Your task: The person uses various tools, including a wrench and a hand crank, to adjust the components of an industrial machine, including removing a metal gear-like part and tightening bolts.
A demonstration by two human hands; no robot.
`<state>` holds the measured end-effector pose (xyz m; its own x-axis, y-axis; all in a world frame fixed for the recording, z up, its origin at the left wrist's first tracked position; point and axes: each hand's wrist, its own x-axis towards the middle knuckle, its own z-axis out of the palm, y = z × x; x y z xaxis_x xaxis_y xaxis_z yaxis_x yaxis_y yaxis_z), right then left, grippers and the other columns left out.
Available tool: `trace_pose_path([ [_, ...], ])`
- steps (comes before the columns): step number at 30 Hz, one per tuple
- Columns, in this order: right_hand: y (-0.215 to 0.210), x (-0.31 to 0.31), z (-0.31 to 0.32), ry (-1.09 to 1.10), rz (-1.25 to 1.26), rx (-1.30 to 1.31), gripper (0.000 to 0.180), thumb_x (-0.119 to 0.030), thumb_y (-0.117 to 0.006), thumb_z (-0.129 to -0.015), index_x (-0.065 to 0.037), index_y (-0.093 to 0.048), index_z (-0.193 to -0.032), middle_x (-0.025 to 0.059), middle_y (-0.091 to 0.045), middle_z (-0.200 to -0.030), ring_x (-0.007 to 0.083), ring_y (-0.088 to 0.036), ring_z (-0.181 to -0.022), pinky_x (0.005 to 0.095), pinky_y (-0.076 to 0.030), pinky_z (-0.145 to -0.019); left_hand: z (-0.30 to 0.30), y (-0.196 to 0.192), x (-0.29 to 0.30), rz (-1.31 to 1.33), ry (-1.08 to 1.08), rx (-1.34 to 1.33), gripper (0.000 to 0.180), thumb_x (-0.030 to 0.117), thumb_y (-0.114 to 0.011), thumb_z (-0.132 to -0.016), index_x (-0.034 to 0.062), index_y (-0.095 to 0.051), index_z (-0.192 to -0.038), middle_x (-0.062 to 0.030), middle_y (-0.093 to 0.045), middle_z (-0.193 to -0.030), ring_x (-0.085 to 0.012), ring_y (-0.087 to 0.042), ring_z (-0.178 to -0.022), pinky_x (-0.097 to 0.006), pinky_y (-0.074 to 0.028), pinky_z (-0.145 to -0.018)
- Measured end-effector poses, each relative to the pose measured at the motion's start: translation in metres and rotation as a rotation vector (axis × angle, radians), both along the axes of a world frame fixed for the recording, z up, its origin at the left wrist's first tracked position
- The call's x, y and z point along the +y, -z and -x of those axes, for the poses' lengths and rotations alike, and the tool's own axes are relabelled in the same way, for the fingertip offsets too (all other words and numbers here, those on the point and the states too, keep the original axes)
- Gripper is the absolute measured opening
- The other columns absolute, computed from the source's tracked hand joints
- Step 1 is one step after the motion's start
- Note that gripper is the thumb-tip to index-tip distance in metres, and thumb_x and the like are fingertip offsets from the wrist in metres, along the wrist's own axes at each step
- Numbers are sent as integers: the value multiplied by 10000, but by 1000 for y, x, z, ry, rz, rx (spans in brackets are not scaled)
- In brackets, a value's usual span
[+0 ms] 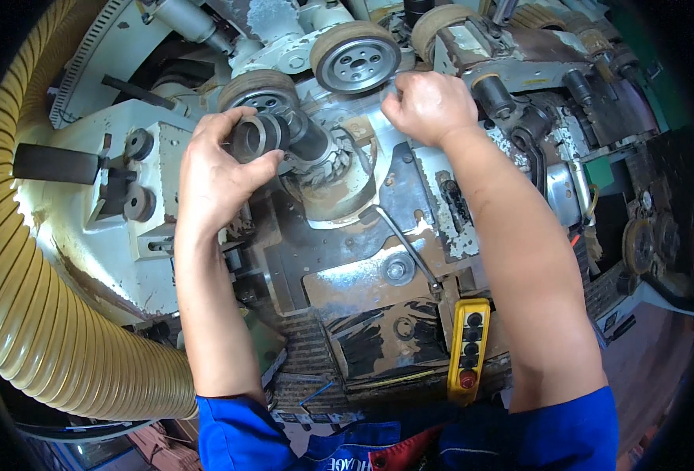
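Note:
My left hand [217,169] grips a stack of dark steel rings [259,135] on the end of a machine spindle, just above a toothed cutter head [327,166] in its pale housing. My right hand [429,106] is closed in a fist on the machine surface to the right of the cutter, below a rubber feed wheel [356,56]. Whether that hand holds anything is hidden by its own fingers. A second feed wheel [259,90] sits right behind the rings.
A thick ribbed yellow hose [25,298] curves down the left side. A wrench [403,242] lies on the worn metal bed beside a bolt. A yellow push-button pendant [469,349] rests near my body. More rollers and guards crowd the far right.

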<state>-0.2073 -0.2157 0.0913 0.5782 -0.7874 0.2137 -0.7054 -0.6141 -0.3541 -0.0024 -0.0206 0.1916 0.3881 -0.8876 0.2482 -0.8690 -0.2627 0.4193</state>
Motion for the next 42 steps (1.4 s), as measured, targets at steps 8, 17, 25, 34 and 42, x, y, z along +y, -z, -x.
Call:
trace_pose_path([
  [8, -10, 2, 1, 1, -56, 90, 393, -413, -550, -903, -104, -787, -955, 163, -759, -980, 367, -723, -935, 481, -582, -850, -20, -2, -33, -120, 93, -32, 652, 206, -853, -669, -6, -691, -1263, -193, -696, -1196, -292, -690, -1090, -374, -529, -984],
  [17, -8, 1, 1, 36, -82, 77, 378, -414, -561, -896, -122, -789, -975, 156, -759, -1000, 372, -720, -958, 487, -580, -864, -19, -23, -58, -370, 179, -22, 641, 184, -865, -653, -36, -694, -1230, -188, -706, -1159, -284, -705, -1054, -367, -546, -958],
  [25, -10, 3, -2, 19, -61, 94, 377, -409, -563, -892, -116, -789, -963, 162, -760, -988, 368, -723, -945, 486, -581, -864, -32, -8, -63, -342, 419, -128, 623, 29, -831, -663, 25, -675, -1267, -168, -718, -1161, -290, -703, -1077, -376, -551, -962],
  [34, -3, -1, 2, 3, -18, 37, 371, -404, -556, -880, -98, -764, -903, 173, -754, -931, 385, -720, -894, 493, -581, -837, -28, -11, -43, -102, 198, 319, 669, -40, -846, -745, 49, -590, -1357, -117, -728, -1125, -204, -691, -1080, -334, -570, -909],
  [42, -2, -1, -2, 2, 30, 55, 395, -424, -539, -889, -92, -753, -912, 197, -750, -946, 408, -715, -898, 508, -576, -845, -29, -15, -21, -116, 226, -154, 625, 47, -865, -725, 91, -638, -1306, -161, -718, -1198, -326, -688, -1121, -401, -534, -991],
])
